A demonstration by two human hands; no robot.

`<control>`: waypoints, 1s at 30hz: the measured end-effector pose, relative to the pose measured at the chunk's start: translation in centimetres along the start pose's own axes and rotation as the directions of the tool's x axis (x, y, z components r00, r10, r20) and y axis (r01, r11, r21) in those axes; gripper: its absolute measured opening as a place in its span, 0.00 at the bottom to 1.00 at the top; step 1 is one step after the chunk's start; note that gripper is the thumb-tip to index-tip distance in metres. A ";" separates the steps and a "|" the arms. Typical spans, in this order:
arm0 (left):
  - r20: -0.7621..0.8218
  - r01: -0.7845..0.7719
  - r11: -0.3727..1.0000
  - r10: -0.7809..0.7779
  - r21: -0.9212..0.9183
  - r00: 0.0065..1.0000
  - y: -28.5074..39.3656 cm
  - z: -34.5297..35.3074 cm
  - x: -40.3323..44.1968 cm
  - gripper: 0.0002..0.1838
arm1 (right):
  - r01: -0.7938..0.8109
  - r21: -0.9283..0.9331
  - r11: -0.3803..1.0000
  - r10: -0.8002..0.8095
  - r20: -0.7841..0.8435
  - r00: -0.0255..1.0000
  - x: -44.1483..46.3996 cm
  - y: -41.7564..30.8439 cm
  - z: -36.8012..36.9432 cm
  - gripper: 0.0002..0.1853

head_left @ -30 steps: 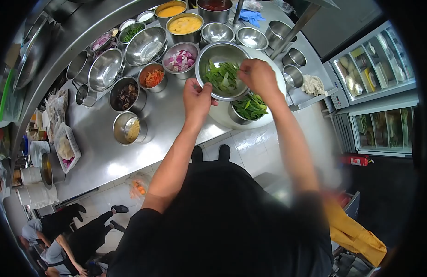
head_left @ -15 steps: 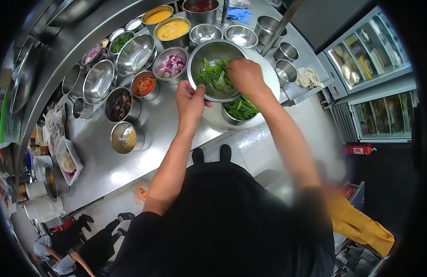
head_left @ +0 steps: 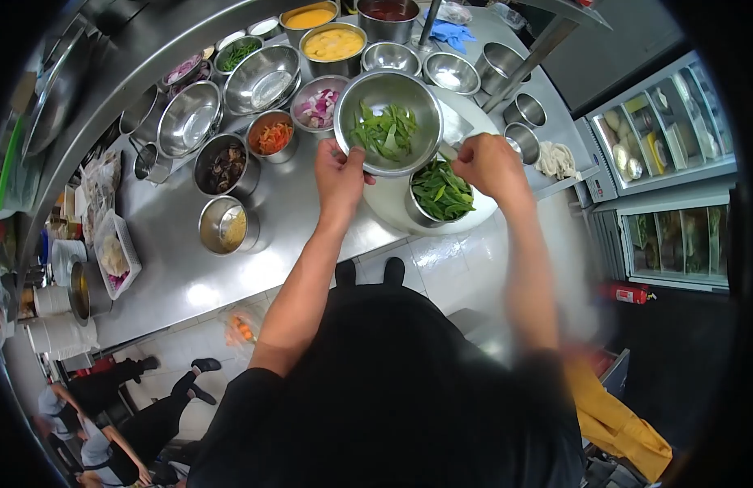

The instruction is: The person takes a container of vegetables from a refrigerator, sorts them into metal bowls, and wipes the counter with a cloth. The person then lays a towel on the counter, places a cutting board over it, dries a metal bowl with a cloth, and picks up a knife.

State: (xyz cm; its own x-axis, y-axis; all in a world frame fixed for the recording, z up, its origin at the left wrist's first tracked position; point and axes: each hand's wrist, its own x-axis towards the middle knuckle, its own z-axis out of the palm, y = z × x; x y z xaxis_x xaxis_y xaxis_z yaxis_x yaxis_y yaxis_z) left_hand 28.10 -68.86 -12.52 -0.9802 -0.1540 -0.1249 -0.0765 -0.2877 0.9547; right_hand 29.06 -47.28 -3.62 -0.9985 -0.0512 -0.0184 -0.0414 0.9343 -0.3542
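Note:
My left hand (head_left: pixel 341 180) grips the near-left rim of a steel mixing bowl (head_left: pixel 344 122), thumb on the inside. The bowl is tilted toward me and holds cut green leaf pieces (head_left: pixel 386 130). My right hand (head_left: pixel 492 168) is beside the right edge of a steel pot (head_left: pixel 421 210) full of green leaves (head_left: pixel 441 192). Its fingers are curled together at the leaves, and whatever they hold is hidden. The pot stands on a round white cutting board (head_left: pixel 390 203). A knife (head_left: pixel 448 152) seems to lie on the board by my right fingertips, its handle partly covered.
Left of the bowl stand containers of chopped red onion (head_left: pixel 319 108), orange-red strips (head_left: pixel 272 137), dark pieces (head_left: pixel 228 169) and minced garlic-like bits (head_left: pixel 233 234). Yellow liquid (head_left: pixel 333 45) fills a pot behind. A cloth (head_left: pixel 558 161) lies right. Other people (head_left: pixel 132 435) are at lower left.
My right hand has moved out of the mixing bowl, right and down to the pot of leaves. My left hand still holds the bowl. The view has shifted slightly.

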 end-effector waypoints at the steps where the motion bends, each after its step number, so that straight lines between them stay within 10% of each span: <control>1: -0.006 0.004 1.000 -0.004 0.003 1.000 0.0 -0.2 -0.1 0.08 | 0.022 -0.047 0.999 -0.025 -0.046 0.999 -0.3 0.2 0.4 0.11; 6: 0.042 0.006 0.999 -0.005 -0.045 0.999 0.5 1.3 -0.4 0.08 | 0.245 -0.130 0.961 -0.273 -0.284 0.919 1.7 -1.8 3.1 0.18; 10: 0.110 0.000 1.000 0.003 -0.029 0.994 0.3 2.3 -1.2 0.08 | 0.106 -0.310 0.945 -0.149 -0.118 0.982 4.8 -3.2 5.9 0.26; 12: 0.080 0.048 0.998 -0.051 0.036 0.995 0.1 2.3 -1.3 0.08 | 0.148 -0.270 0.952 -0.142 0.043 0.989 6.0 -3.1 5.3 0.26; 30: 0.134 0.158 0.982 -0.144 -0.101 0.980 0.3 0.8 -1.2 0.08 | 0.294 0.357 0.886 -0.258 -0.146 0.955 4.1 -2.0 -1.5 0.23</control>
State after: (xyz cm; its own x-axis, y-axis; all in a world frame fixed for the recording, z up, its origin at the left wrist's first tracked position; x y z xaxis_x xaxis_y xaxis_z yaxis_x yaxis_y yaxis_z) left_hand 29.06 -68.04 -11.83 -0.9745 0.0176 -0.2237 -0.2117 -0.4025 0.8906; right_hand 24.95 -48.85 -1.55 -0.9480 -0.2386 0.2106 -0.3181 0.6869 -0.6535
